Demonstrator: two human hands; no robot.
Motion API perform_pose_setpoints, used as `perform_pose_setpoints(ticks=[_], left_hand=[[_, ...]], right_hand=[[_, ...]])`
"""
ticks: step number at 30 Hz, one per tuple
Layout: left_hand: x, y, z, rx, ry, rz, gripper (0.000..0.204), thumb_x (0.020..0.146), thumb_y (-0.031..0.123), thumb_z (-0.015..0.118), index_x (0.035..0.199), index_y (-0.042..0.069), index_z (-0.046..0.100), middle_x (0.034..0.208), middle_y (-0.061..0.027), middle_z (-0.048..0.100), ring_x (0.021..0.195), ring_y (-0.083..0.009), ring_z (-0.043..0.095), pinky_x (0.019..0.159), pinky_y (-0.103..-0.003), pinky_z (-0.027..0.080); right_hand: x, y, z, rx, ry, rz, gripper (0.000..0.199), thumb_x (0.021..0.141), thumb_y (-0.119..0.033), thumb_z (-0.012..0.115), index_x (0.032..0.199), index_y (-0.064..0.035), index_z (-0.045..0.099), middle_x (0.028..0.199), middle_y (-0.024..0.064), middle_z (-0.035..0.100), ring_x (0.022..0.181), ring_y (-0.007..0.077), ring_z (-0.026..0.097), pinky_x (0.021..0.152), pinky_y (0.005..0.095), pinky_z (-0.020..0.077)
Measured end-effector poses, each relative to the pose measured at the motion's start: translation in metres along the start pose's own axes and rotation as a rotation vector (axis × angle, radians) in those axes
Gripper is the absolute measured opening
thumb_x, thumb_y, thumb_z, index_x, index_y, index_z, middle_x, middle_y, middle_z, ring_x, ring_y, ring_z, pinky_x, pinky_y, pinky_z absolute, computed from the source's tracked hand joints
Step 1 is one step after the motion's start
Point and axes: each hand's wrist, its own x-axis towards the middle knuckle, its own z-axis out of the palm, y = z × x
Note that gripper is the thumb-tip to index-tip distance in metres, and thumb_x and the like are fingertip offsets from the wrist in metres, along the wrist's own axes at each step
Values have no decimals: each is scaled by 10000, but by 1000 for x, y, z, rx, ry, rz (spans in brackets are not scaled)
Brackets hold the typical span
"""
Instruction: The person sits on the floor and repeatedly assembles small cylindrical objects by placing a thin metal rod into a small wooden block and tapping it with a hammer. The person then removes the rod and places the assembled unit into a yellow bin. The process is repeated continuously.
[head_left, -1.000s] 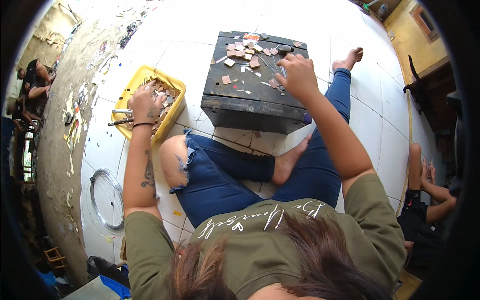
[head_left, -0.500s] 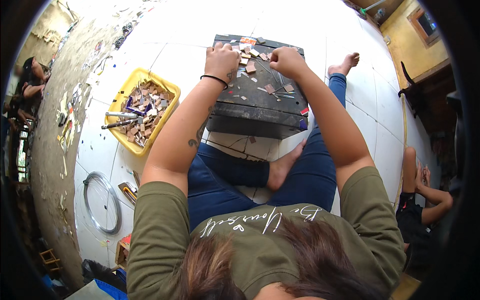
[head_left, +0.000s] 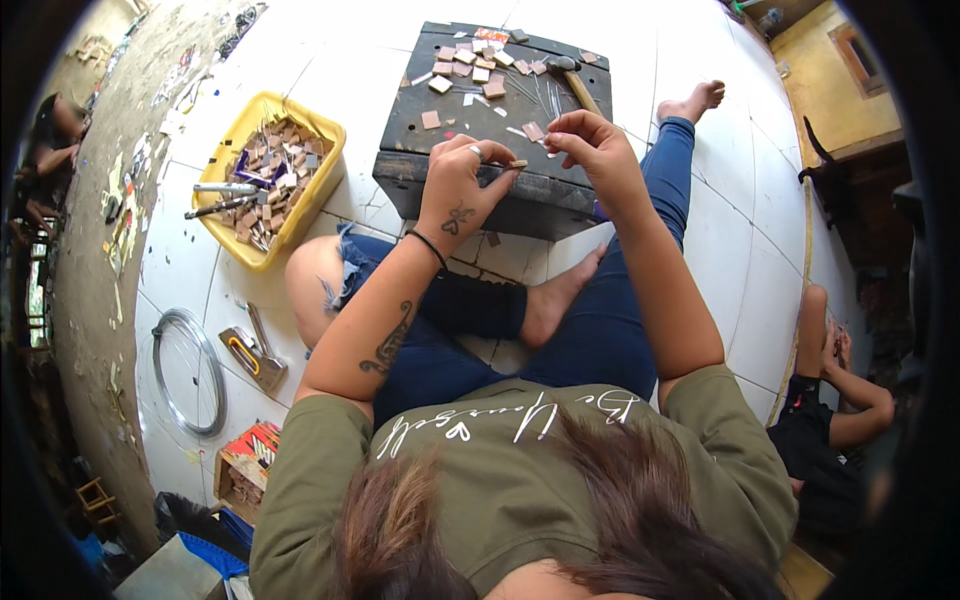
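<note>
My left hand (head_left: 462,175) is closed, pinching a small wooden block (head_left: 518,164) between thumb and fingers over the near edge of a dark box (head_left: 470,210). Just to its right, my right hand (head_left: 598,155) is closed too, thumb and fingertips pressed together; what they hold is too small to make out. On the box top lie several small wooden tiles (head_left: 462,68), thin metal wire pieces (head_left: 553,98) and paper scraps. A hammer (head_left: 575,82) with a wooden handle rests at the box's right side, beyond my right hand.
Left of the box stands a yellow basket (head_left: 335,185) of wooden pieces, with pens across it. A wire coil (head_left: 215,395), a staple gun (head_left: 252,360) and a small carton (head_left: 250,455) are at my left. Another person's arm (head_left: 865,405) shows at far right.
Both hands have come back from the far part of the box to its near edge. The left now shows a wooden block in its fingertips. The hammer has come into sight.
</note>
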Motion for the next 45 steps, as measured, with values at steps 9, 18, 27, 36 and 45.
perform_pose_setpoints(ticks=[9,18,27,36,45], left_hand=[[-6,-4,1,-32,-2,32,124,746,162,773,790,70,702,782,-49,673,854,-253,612,848,-387,445],[-5,-7,0,-34,-31,27,129,755,166,772,786,65,698,794,-49,680,856,-250,606,846,-386,446],[-6,-9,0,-36,-39,19,125,754,170,773,789,73,701,807,-45,690,862,-244,612,853,-379,443],[0,0,3,-137,-29,-11,107,795,146,730,817,45,701,837,-81,680,806,-253,638,768,-366,478],[0,0,9,-267,1,-8,75,865,22,675,821,-38,666,795,-68,648,732,-138,663,665,-253,503]], right_hand=[[-11,4,20,-245,-24,-164,94,867,-56,716,941,-11,679,853,16,685,815,67,627,777,214,504],[-11,5,26,-519,-31,-298,92,855,-37,714,930,10,689,875,58,703,823,101,661,790,244,528],[-8,5,29,-550,1,-485,86,804,-79,730,859,-19,700,743,91,691,642,145,641,620,274,502],[-2,-3,31,-511,-63,-366,113,811,-104,720,825,4,689,727,114,679,667,217,668,622,305,511],[-26,18,-28,-1396,350,-276,370,898,-207,636,1211,-23,566,1093,195,601,876,317,645,768,390,522]])
